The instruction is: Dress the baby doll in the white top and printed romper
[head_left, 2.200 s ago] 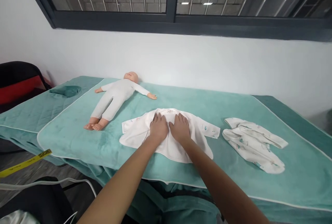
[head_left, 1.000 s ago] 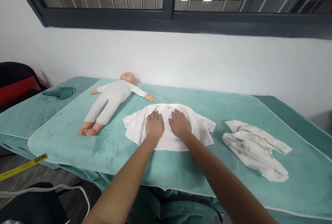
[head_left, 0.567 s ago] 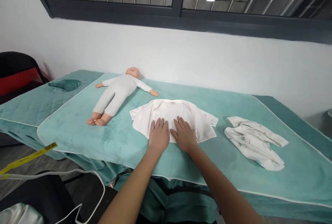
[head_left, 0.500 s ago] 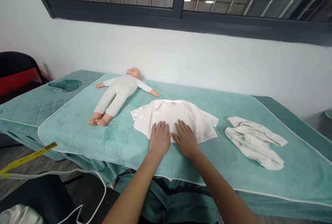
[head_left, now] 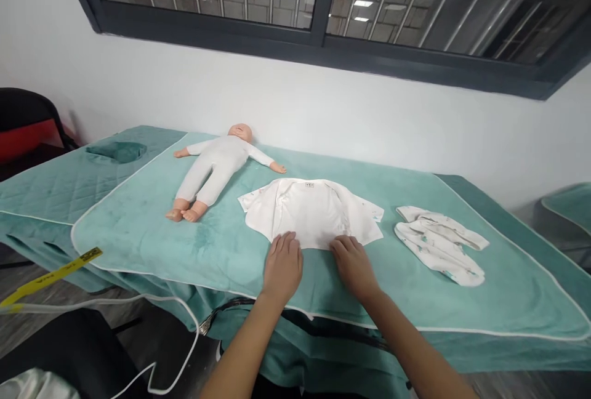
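A white baby shirt (head_left: 310,214) lies spread on the green padded cover, its front open and its short sleeves stretched out to both sides. At its lower hem, my left hand (head_left: 283,263) has its fingers bent together over the left part of the edge. My right hand (head_left: 353,263) closes in the same way on the hem farther right. The fingertips hide small bits of the edge. A baby doll (head_left: 217,162) in a white body suit lies on its back at the far left, apart from both hands.
Small white printed trousers (head_left: 441,245) lie folded to the right of the shirt. The green cover (head_left: 184,257) has a pale piped edge. A face hole (head_left: 117,151) opens at the left end. A yellow tag (head_left: 55,276) and white cable (head_left: 175,303) hang at the front left.
Both hands have slid back towards me from the shirt's middle to its lower hem. My right hand has moved farther from the left, and the fingers have curled in.
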Action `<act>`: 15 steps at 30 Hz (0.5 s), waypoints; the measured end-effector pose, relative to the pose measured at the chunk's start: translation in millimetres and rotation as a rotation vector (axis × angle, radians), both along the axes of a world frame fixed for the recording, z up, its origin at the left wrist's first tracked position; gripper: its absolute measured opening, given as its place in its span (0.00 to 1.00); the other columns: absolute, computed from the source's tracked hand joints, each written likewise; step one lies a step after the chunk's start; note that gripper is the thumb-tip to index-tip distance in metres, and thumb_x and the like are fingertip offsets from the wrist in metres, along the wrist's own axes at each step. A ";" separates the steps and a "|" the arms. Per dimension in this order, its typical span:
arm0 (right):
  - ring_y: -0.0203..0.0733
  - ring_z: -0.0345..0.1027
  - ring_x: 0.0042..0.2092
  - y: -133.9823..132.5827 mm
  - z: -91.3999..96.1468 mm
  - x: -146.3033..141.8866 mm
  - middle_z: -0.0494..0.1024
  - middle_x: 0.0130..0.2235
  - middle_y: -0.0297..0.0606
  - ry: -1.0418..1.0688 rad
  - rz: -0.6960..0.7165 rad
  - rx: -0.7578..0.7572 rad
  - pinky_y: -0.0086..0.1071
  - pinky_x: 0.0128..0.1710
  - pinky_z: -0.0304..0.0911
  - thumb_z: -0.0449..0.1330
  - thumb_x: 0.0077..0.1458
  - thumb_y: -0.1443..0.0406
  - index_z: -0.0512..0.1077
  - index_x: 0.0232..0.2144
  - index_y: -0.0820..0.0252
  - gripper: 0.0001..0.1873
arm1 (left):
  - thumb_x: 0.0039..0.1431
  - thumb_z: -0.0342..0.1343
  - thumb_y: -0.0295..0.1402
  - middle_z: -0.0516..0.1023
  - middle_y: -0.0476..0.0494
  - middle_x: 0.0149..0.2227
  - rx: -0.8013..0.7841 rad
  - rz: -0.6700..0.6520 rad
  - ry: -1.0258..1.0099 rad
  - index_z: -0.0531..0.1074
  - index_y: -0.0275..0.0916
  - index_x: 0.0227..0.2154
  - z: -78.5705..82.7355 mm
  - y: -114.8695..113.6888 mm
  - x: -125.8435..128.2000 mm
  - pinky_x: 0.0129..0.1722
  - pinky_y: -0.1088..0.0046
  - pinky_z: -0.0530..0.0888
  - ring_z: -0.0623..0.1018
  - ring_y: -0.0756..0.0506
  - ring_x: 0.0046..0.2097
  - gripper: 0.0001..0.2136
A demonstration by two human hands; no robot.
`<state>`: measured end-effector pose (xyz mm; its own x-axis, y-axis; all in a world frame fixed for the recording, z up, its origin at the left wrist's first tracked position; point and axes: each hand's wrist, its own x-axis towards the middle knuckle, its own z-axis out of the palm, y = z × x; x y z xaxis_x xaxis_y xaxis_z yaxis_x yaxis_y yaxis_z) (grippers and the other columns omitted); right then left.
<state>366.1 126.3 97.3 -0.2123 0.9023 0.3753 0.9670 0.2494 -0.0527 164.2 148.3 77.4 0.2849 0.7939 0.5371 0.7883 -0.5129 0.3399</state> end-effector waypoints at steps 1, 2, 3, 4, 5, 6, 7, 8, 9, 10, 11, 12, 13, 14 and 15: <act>0.47 0.65 0.44 0.9 3.2 -2.2 0.75 0.42 0.42 -0.016 -0.004 -0.021 0.41 0.46 0.61 0.49 0.65 0.68 0.72 0.37 0.58 0.11 | 0.65 0.45 0.28 0.75 0.39 0.53 -0.003 -0.003 -0.007 0.69 0.37 0.41 0.9 -0.2 0.2 0.62 0.56 0.64 0.71 0.42 0.58 0.08; 0.46 0.65 0.43 1.6 6.6 -4.4 0.75 0.41 0.43 -0.019 -0.003 -0.042 0.40 0.46 0.61 0.49 0.64 0.68 0.72 0.36 0.59 0.11 | 0.65 0.46 0.28 0.75 0.38 0.52 -0.009 -0.006 -0.016 0.69 0.37 0.40 1.8 -0.2 0.4 0.62 0.56 0.65 0.72 0.42 0.58 0.08; 0.46 0.65 0.42 2.4 10.1 -6.0 0.75 0.40 0.43 -0.004 0.007 -0.065 0.40 0.46 0.61 0.49 0.64 0.68 0.71 0.35 0.59 0.11 | 0.65 0.46 0.28 0.75 0.38 0.52 -0.017 -0.010 -0.028 0.69 0.37 0.40 3.0 0.3 0.2 0.62 0.55 0.65 0.72 0.41 0.57 0.07; 0.45 0.65 0.42 3.3 13.8 -6.4 0.74 0.39 0.42 0.032 0.028 -0.094 0.39 0.45 0.61 0.49 0.64 0.68 0.71 0.34 0.59 0.11 | 0.65 0.47 0.29 0.75 0.38 0.52 -0.029 -0.013 -0.044 0.69 0.37 0.40 4.4 1.6 -0.7 0.61 0.55 0.66 0.72 0.41 0.57 0.06; 0.44 0.65 0.41 4.7 17.5 -5.0 0.74 0.38 0.41 0.090 0.058 -0.134 0.38 0.45 0.61 0.49 0.65 0.67 0.70 0.33 0.59 0.11 | 0.65 0.47 0.30 0.75 0.37 0.52 -0.042 -0.016 -0.064 0.68 0.38 0.39 6.1 4.0 -2.7 0.60 0.54 0.66 0.72 0.40 0.57 0.06; 0.43 0.66 0.41 7.1 21.5 -1.2 0.74 0.36 0.40 0.166 0.088 -0.179 0.37 0.44 0.62 0.49 0.65 0.66 0.70 0.33 0.59 0.12 | 0.65 0.47 0.31 0.74 0.37 0.52 -0.053 -0.019 -0.091 0.68 0.38 0.37 8.3 7.8 -6.3 0.59 0.54 0.67 0.71 0.40 0.57 0.06; 0.41 0.66 0.39 10.6 25.6 5.5 0.74 0.36 0.38 0.256 0.103 -0.216 0.36 0.42 0.63 0.49 0.64 0.64 0.70 0.33 0.58 0.12 | 0.65 0.47 0.32 0.74 0.37 0.52 -0.061 -0.019 -0.126 0.68 0.38 0.35 10.9 13.1 -11.8 0.59 0.55 0.68 0.70 0.39 0.58 0.06; 0.40 0.67 0.38 15.6 29.7 15.1 0.74 0.36 0.37 0.352 0.094 -0.236 0.34 0.41 0.63 0.49 0.64 0.62 0.70 0.34 0.58 0.12 | 0.65 0.47 0.33 0.73 0.36 0.53 -0.063 -0.011 -0.165 0.67 0.39 0.33 14.0 20.0 -19.4 0.58 0.55 0.68 0.69 0.39 0.59 0.07; 0.40 0.67 0.37 21.9 33.8 27.5 0.75 0.36 0.37 0.446 0.048 -0.231 0.34 0.39 0.63 0.49 0.63 0.60 0.71 0.34 0.57 0.12 | 0.65 0.46 0.34 0.73 0.36 0.53 -0.058 0.008 -0.212 0.66 0.39 0.31 17.4 28.3 -28.9 0.58 0.56 0.68 0.69 0.40 0.59 0.08; 0.40 0.68 0.37 29.4 37.5 42.4 0.76 0.38 0.37 0.526 -0.042 -0.187 0.34 0.40 0.63 0.49 0.62 0.59 0.71 0.35 0.58 0.13 | 0.65 0.46 0.34 0.73 0.36 0.52 -0.047 0.043 -0.255 0.65 0.40 0.29 21.0 37.9 -39.9 0.58 0.57 0.67 0.68 0.40 0.59 0.09; 0.41 0.68 0.39 37.6 40.5 58.7 0.76 0.40 0.39 0.585 -0.153 -0.123 0.35 0.41 0.63 0.50 0.60 0.58 0.71 0.37 0.58 0.14 | 0.65 0.46 0.35 0.73 0.36 0.52 -0.033 0.100 -0.289 0.65 0.39 0.30 24.8 48.3 -52.0 0.59 0.57 0.67 0.68 0.40 0.59 0.09; 0.42 0.69 0.41 45.9 42.5 75.7 0.76 0.41 0.41 0.615 -0.284 -0.057 0.35 0.43 0.63 0.50 0.59 0.57 0.71 0.38 0.59 0.15 | 0.65 0.46 0.36 0.73 0.35 0.52 -0.027 0.195 -0.322 0.67 0.39 0.33 28.6 59.2 -64.1 0.58 0.57 0.67 0.69 0.40 0.58 0.08; 0.43 0.69 0.42 53.8 43.4 92.0 0.75 0.43 0.43 0.609 -0.422 -0.013 0.36 0.44 0.62 0.52 0.57 0.56 0.71 0.41 0.61 0.17 | 0.64 0.47 0.37 0.73 0.33 0.51 -0.049 0.302 -0.328 0.68 0.37 0.37 32.2 70.1 -75.6 0.57 0.57 0.67 0.70 0.39 0.57 0.09; 0.45 0.68 0.44 60.6 42.9 106.8 0.74 0.45 0.47 0.570 -0.552 -0.002 0.37 0.46 0.61 0.53 0.56 0.56 0.70 0.44 0.63 0.20 | 0.64 0.48 0.38 0.74 0.32 0.49 -0.108 0.397 -0.314 0.69 0.36 0.40 35.6 80.6 -85.5 0.56 0.56 0.68 0.72 0.38 0.54 0.11; 0.46 0.68 0.45 66.2 41.4 119.3 0.74 0.46 0.49 0.535 -0.642 -0.033 0.38 0.46 0.61 0.53 0.55 0.54 0.70 0.45 0.64 0.22 | 0.63 0.48 0.40 0.76 0.33 0.47 -0.189 0.488 -0.304 0.70 0.35 0.43 38.5 90.3 -93.3 0.53 0.56 0.69 0.73 0.37 0.52 0.14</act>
<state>485.4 192.5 138.7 0.5459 0.7994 0.2509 0.7631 -0.3508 -0.5428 70.9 238.6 115.9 -0.2803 0.8838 0.3746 0.7706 -0.0255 0.6368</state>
